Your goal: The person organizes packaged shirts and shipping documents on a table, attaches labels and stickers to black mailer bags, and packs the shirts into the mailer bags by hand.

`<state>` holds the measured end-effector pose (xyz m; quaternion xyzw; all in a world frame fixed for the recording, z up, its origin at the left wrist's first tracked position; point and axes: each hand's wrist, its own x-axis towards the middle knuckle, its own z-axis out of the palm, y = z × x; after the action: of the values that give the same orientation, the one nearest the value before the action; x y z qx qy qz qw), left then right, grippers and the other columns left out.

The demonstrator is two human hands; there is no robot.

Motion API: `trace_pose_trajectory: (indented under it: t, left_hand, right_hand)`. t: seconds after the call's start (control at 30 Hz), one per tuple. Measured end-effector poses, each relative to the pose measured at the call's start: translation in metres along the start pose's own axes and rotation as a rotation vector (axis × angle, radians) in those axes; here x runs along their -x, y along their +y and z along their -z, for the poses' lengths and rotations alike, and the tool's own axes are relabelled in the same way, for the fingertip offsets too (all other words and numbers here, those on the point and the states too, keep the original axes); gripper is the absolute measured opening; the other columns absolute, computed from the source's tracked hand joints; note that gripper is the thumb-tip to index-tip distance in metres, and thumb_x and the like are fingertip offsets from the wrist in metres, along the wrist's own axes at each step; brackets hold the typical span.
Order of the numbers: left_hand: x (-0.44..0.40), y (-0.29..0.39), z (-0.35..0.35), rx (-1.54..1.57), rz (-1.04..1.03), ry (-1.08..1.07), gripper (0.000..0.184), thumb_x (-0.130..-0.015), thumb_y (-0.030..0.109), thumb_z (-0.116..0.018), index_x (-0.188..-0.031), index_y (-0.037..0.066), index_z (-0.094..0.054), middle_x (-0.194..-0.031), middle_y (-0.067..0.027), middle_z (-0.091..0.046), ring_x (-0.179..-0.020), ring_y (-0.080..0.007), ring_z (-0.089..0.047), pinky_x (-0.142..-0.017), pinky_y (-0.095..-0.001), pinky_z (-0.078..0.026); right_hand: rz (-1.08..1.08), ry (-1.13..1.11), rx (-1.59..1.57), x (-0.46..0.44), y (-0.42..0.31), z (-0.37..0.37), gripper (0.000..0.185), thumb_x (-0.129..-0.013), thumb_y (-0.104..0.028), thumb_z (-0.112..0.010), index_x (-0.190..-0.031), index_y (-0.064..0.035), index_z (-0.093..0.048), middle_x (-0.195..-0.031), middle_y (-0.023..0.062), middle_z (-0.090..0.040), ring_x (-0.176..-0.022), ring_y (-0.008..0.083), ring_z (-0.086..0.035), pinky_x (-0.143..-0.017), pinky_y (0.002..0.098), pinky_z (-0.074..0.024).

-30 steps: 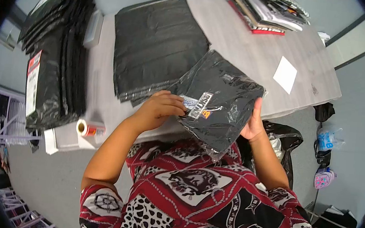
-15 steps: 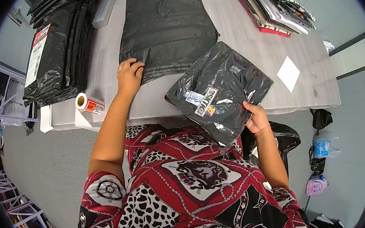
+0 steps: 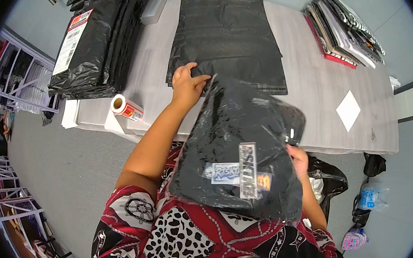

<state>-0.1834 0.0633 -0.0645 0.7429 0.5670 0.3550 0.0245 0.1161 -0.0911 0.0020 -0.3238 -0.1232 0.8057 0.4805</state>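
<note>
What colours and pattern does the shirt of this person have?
The shirt is red, black and white, patterned; head view.

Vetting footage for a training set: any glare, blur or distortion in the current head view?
Head view: round fisheye vignette, black corners, racks tilted at left; white glints on the bagged garment, its patch lettering slightly soft, perhaps motion blur; white card nearly blown out; lighting on the table fairly even, shadows soft.

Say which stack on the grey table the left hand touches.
The flat black plastic bags in the middle: the left hand's fingers rest on their near-left corner. The bulky black plastic parcels and folded multicoloured fabrics are untouched.
</note>
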Motion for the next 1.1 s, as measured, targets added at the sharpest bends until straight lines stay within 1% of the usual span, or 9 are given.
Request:
trace_pose_trajectory:
  t: [0.17,0.43,0.7,0.73,0.8,0.9,0.97,1.03,1.1]
  left_hand:
    - [0.003,-0.001,0.002,-0.083,-0.054,-0.078,0.027,-0.068,0.005,-0.059,-0.084,0.025,-0.068,-0.122,-0.0092,-0.042,-0.115,-0.0354,-0.033,-0.096,-0.0429,-0.026]
    - [-0.003,0.006,0.016,-0.143,0.277,-0.168,0.040,-0.073,0.030,-0.062,-0.102,0.004,-0.057,-0.132,-0.0200,-0.023,-0.120,-0.0377,-0.023,-0.096,-0.0454,-0.023]
    - [-0.001,0.004,0.017,0.499,0.574,-0.187,0.029,-0.079,0.016,-0.053,-0.103,0.003,-0.053,-0.095,-0.0218,-0.056,-0.092,-0.0369,-0.053,-0.076,-0.0381,-0.042]
    - [-0.005,0.015,0.034,0.621,0.638,-0.303,0.029,-0.082,0.012,-0.050,-0.109,0.001,-0.049,-0.085,-0.0100,-0.059,-0.067,-0.0149,-0.056,-0.057,-0.0273,-0.046]
    - [-0.001,0.019,0.038,0.508,0.458,-0.258,0.031,-0.082,0.012,-0.052,-0.110,0.001,-0.049,-0.087,-0.0093,-0.059,-0.069,-0.0150,-0.056,-0.060,-0.0275,-0.046]
    - [0.013,0.036,0.047,1.069,0.721,-0.133,0.036,-0.082,0.023,-0.054,-0.110,0.001,-0.052,-0.096,-0.0102,-0.059,-0.084,-0.0181,-0.056,-0.074,-0.0273,-0.044]
    - [0.019,0.036,0.064,1.505,1.116,-0.184,0.045,-0.083,0.033,-0.054,-0.113,-0.001,-0.051,-0.112,-0.0091,-0.054,-0.098,-0.0169,-0.053,-0.086,-0.0261,-0.040]
    - [0.037,0.036,0.083,1.519,1.009,-0.164,0.045,-0.087,0.030,-0.048,-0.119,-0.002,-0.047,-0.120,-0.0096,-0.048,-0.105,-0.0162,-0.049,-0.089,-0.0247,-0.037]
    - [0.061,0.012,0.070,1.521,1.012,-0.095,0.040,-0.087,0.019,-0.049,-0.121,-0.001,-0.044,-0.121,-0.0102,-0.047,-0.106,-0.0156,-0.048,-0.087,-0.0241,-0.039]
  right_hand:
    - [-0.170,-0.108,-0.190,-0.028,0.015,-0.008,0.031,-0.078,-0.014,-0.051,-0.102,0.0055,-0.053,-0.097,0.0158,-0.060,-0.087,0.0263,-0.059,-0.081,0.0374,-0.0458]
    - [0.081,-0.020,-0.207,-0.051,0.014,0.005,0.036,-0.085,-0.023,-0.045,-0.113,0.0010,-0.048,-0.110,0.0157,-0.054,-0.100,0.0280,-0.053,-0.089,0.0408,-0.0411]
    - [0.346,-0.023,-0.209,-0.068,0.007,-0.027,0.032,-0.085,-0.018,-0.049,-0.110,0.0023,-0.049,-0.110,0.0133,-0.054,-0.102,0.0268,-0.051,-0.091,0.0405,-0.0386]
    - [0.364,0.010,-0.209,-0.071,0.009,-0.028,0.032,-0.085,-0.018,-0.049,-0.110,0.0017,-0.049,-0.110,0.0133,-0.054,-0.102,0.0266,-0.051,-0.090,0.0402,-0.0392]
    - [0.404,0.081,-0.209,-0.076,0.014,-0.029,0.030,-0.085,-0.018,-0.049,-0.109,0.0007,-0.050,-0.110,0.0132,-0.054,-0.101,0.0263,-0.051,-0.089,0.0397,-0.0403]
    - [0.163,0.055,-0.074,-0.047,0.025,-0.064,0.030,-0.085,-0.017,-0.049,-0.109,0.0001,-0.049,-0.112,0.0133,-0.053,-0.095,0.0270,-0.055,-0.088,0.0387,-0.0409]
    - [-0.127,-0.306,0.510,-0.016,0.018,-0.043,0.028,-0.086,-0.020,-0.048,-0.105,0.0002,-0.052,-0.099,0.0129,-0.058,-0.088,0.0245,-0.058,-0.084,0.0377,-0.0430]
    - [-0.053,-0.790,1.267,0.014,-0.012,-0.068,0.028,-0.087,-0.023,-0.048,-0.100,0.0004,-0.055,-0.083,0.0111,-0.063,-0.081,0.0213,-0.060,-0.077,0.0363,-0.0460]
    - [-0.093,0.039,0.992,0.003,-0.039,-0.062,0.027,-0.083,-0.016,-0.054,-0.106,-0.0017,-0.055,-0.068,0.0041,-0.060,-0.075,0.0148,-0.059,-0.068,0.0259,-0.0452]
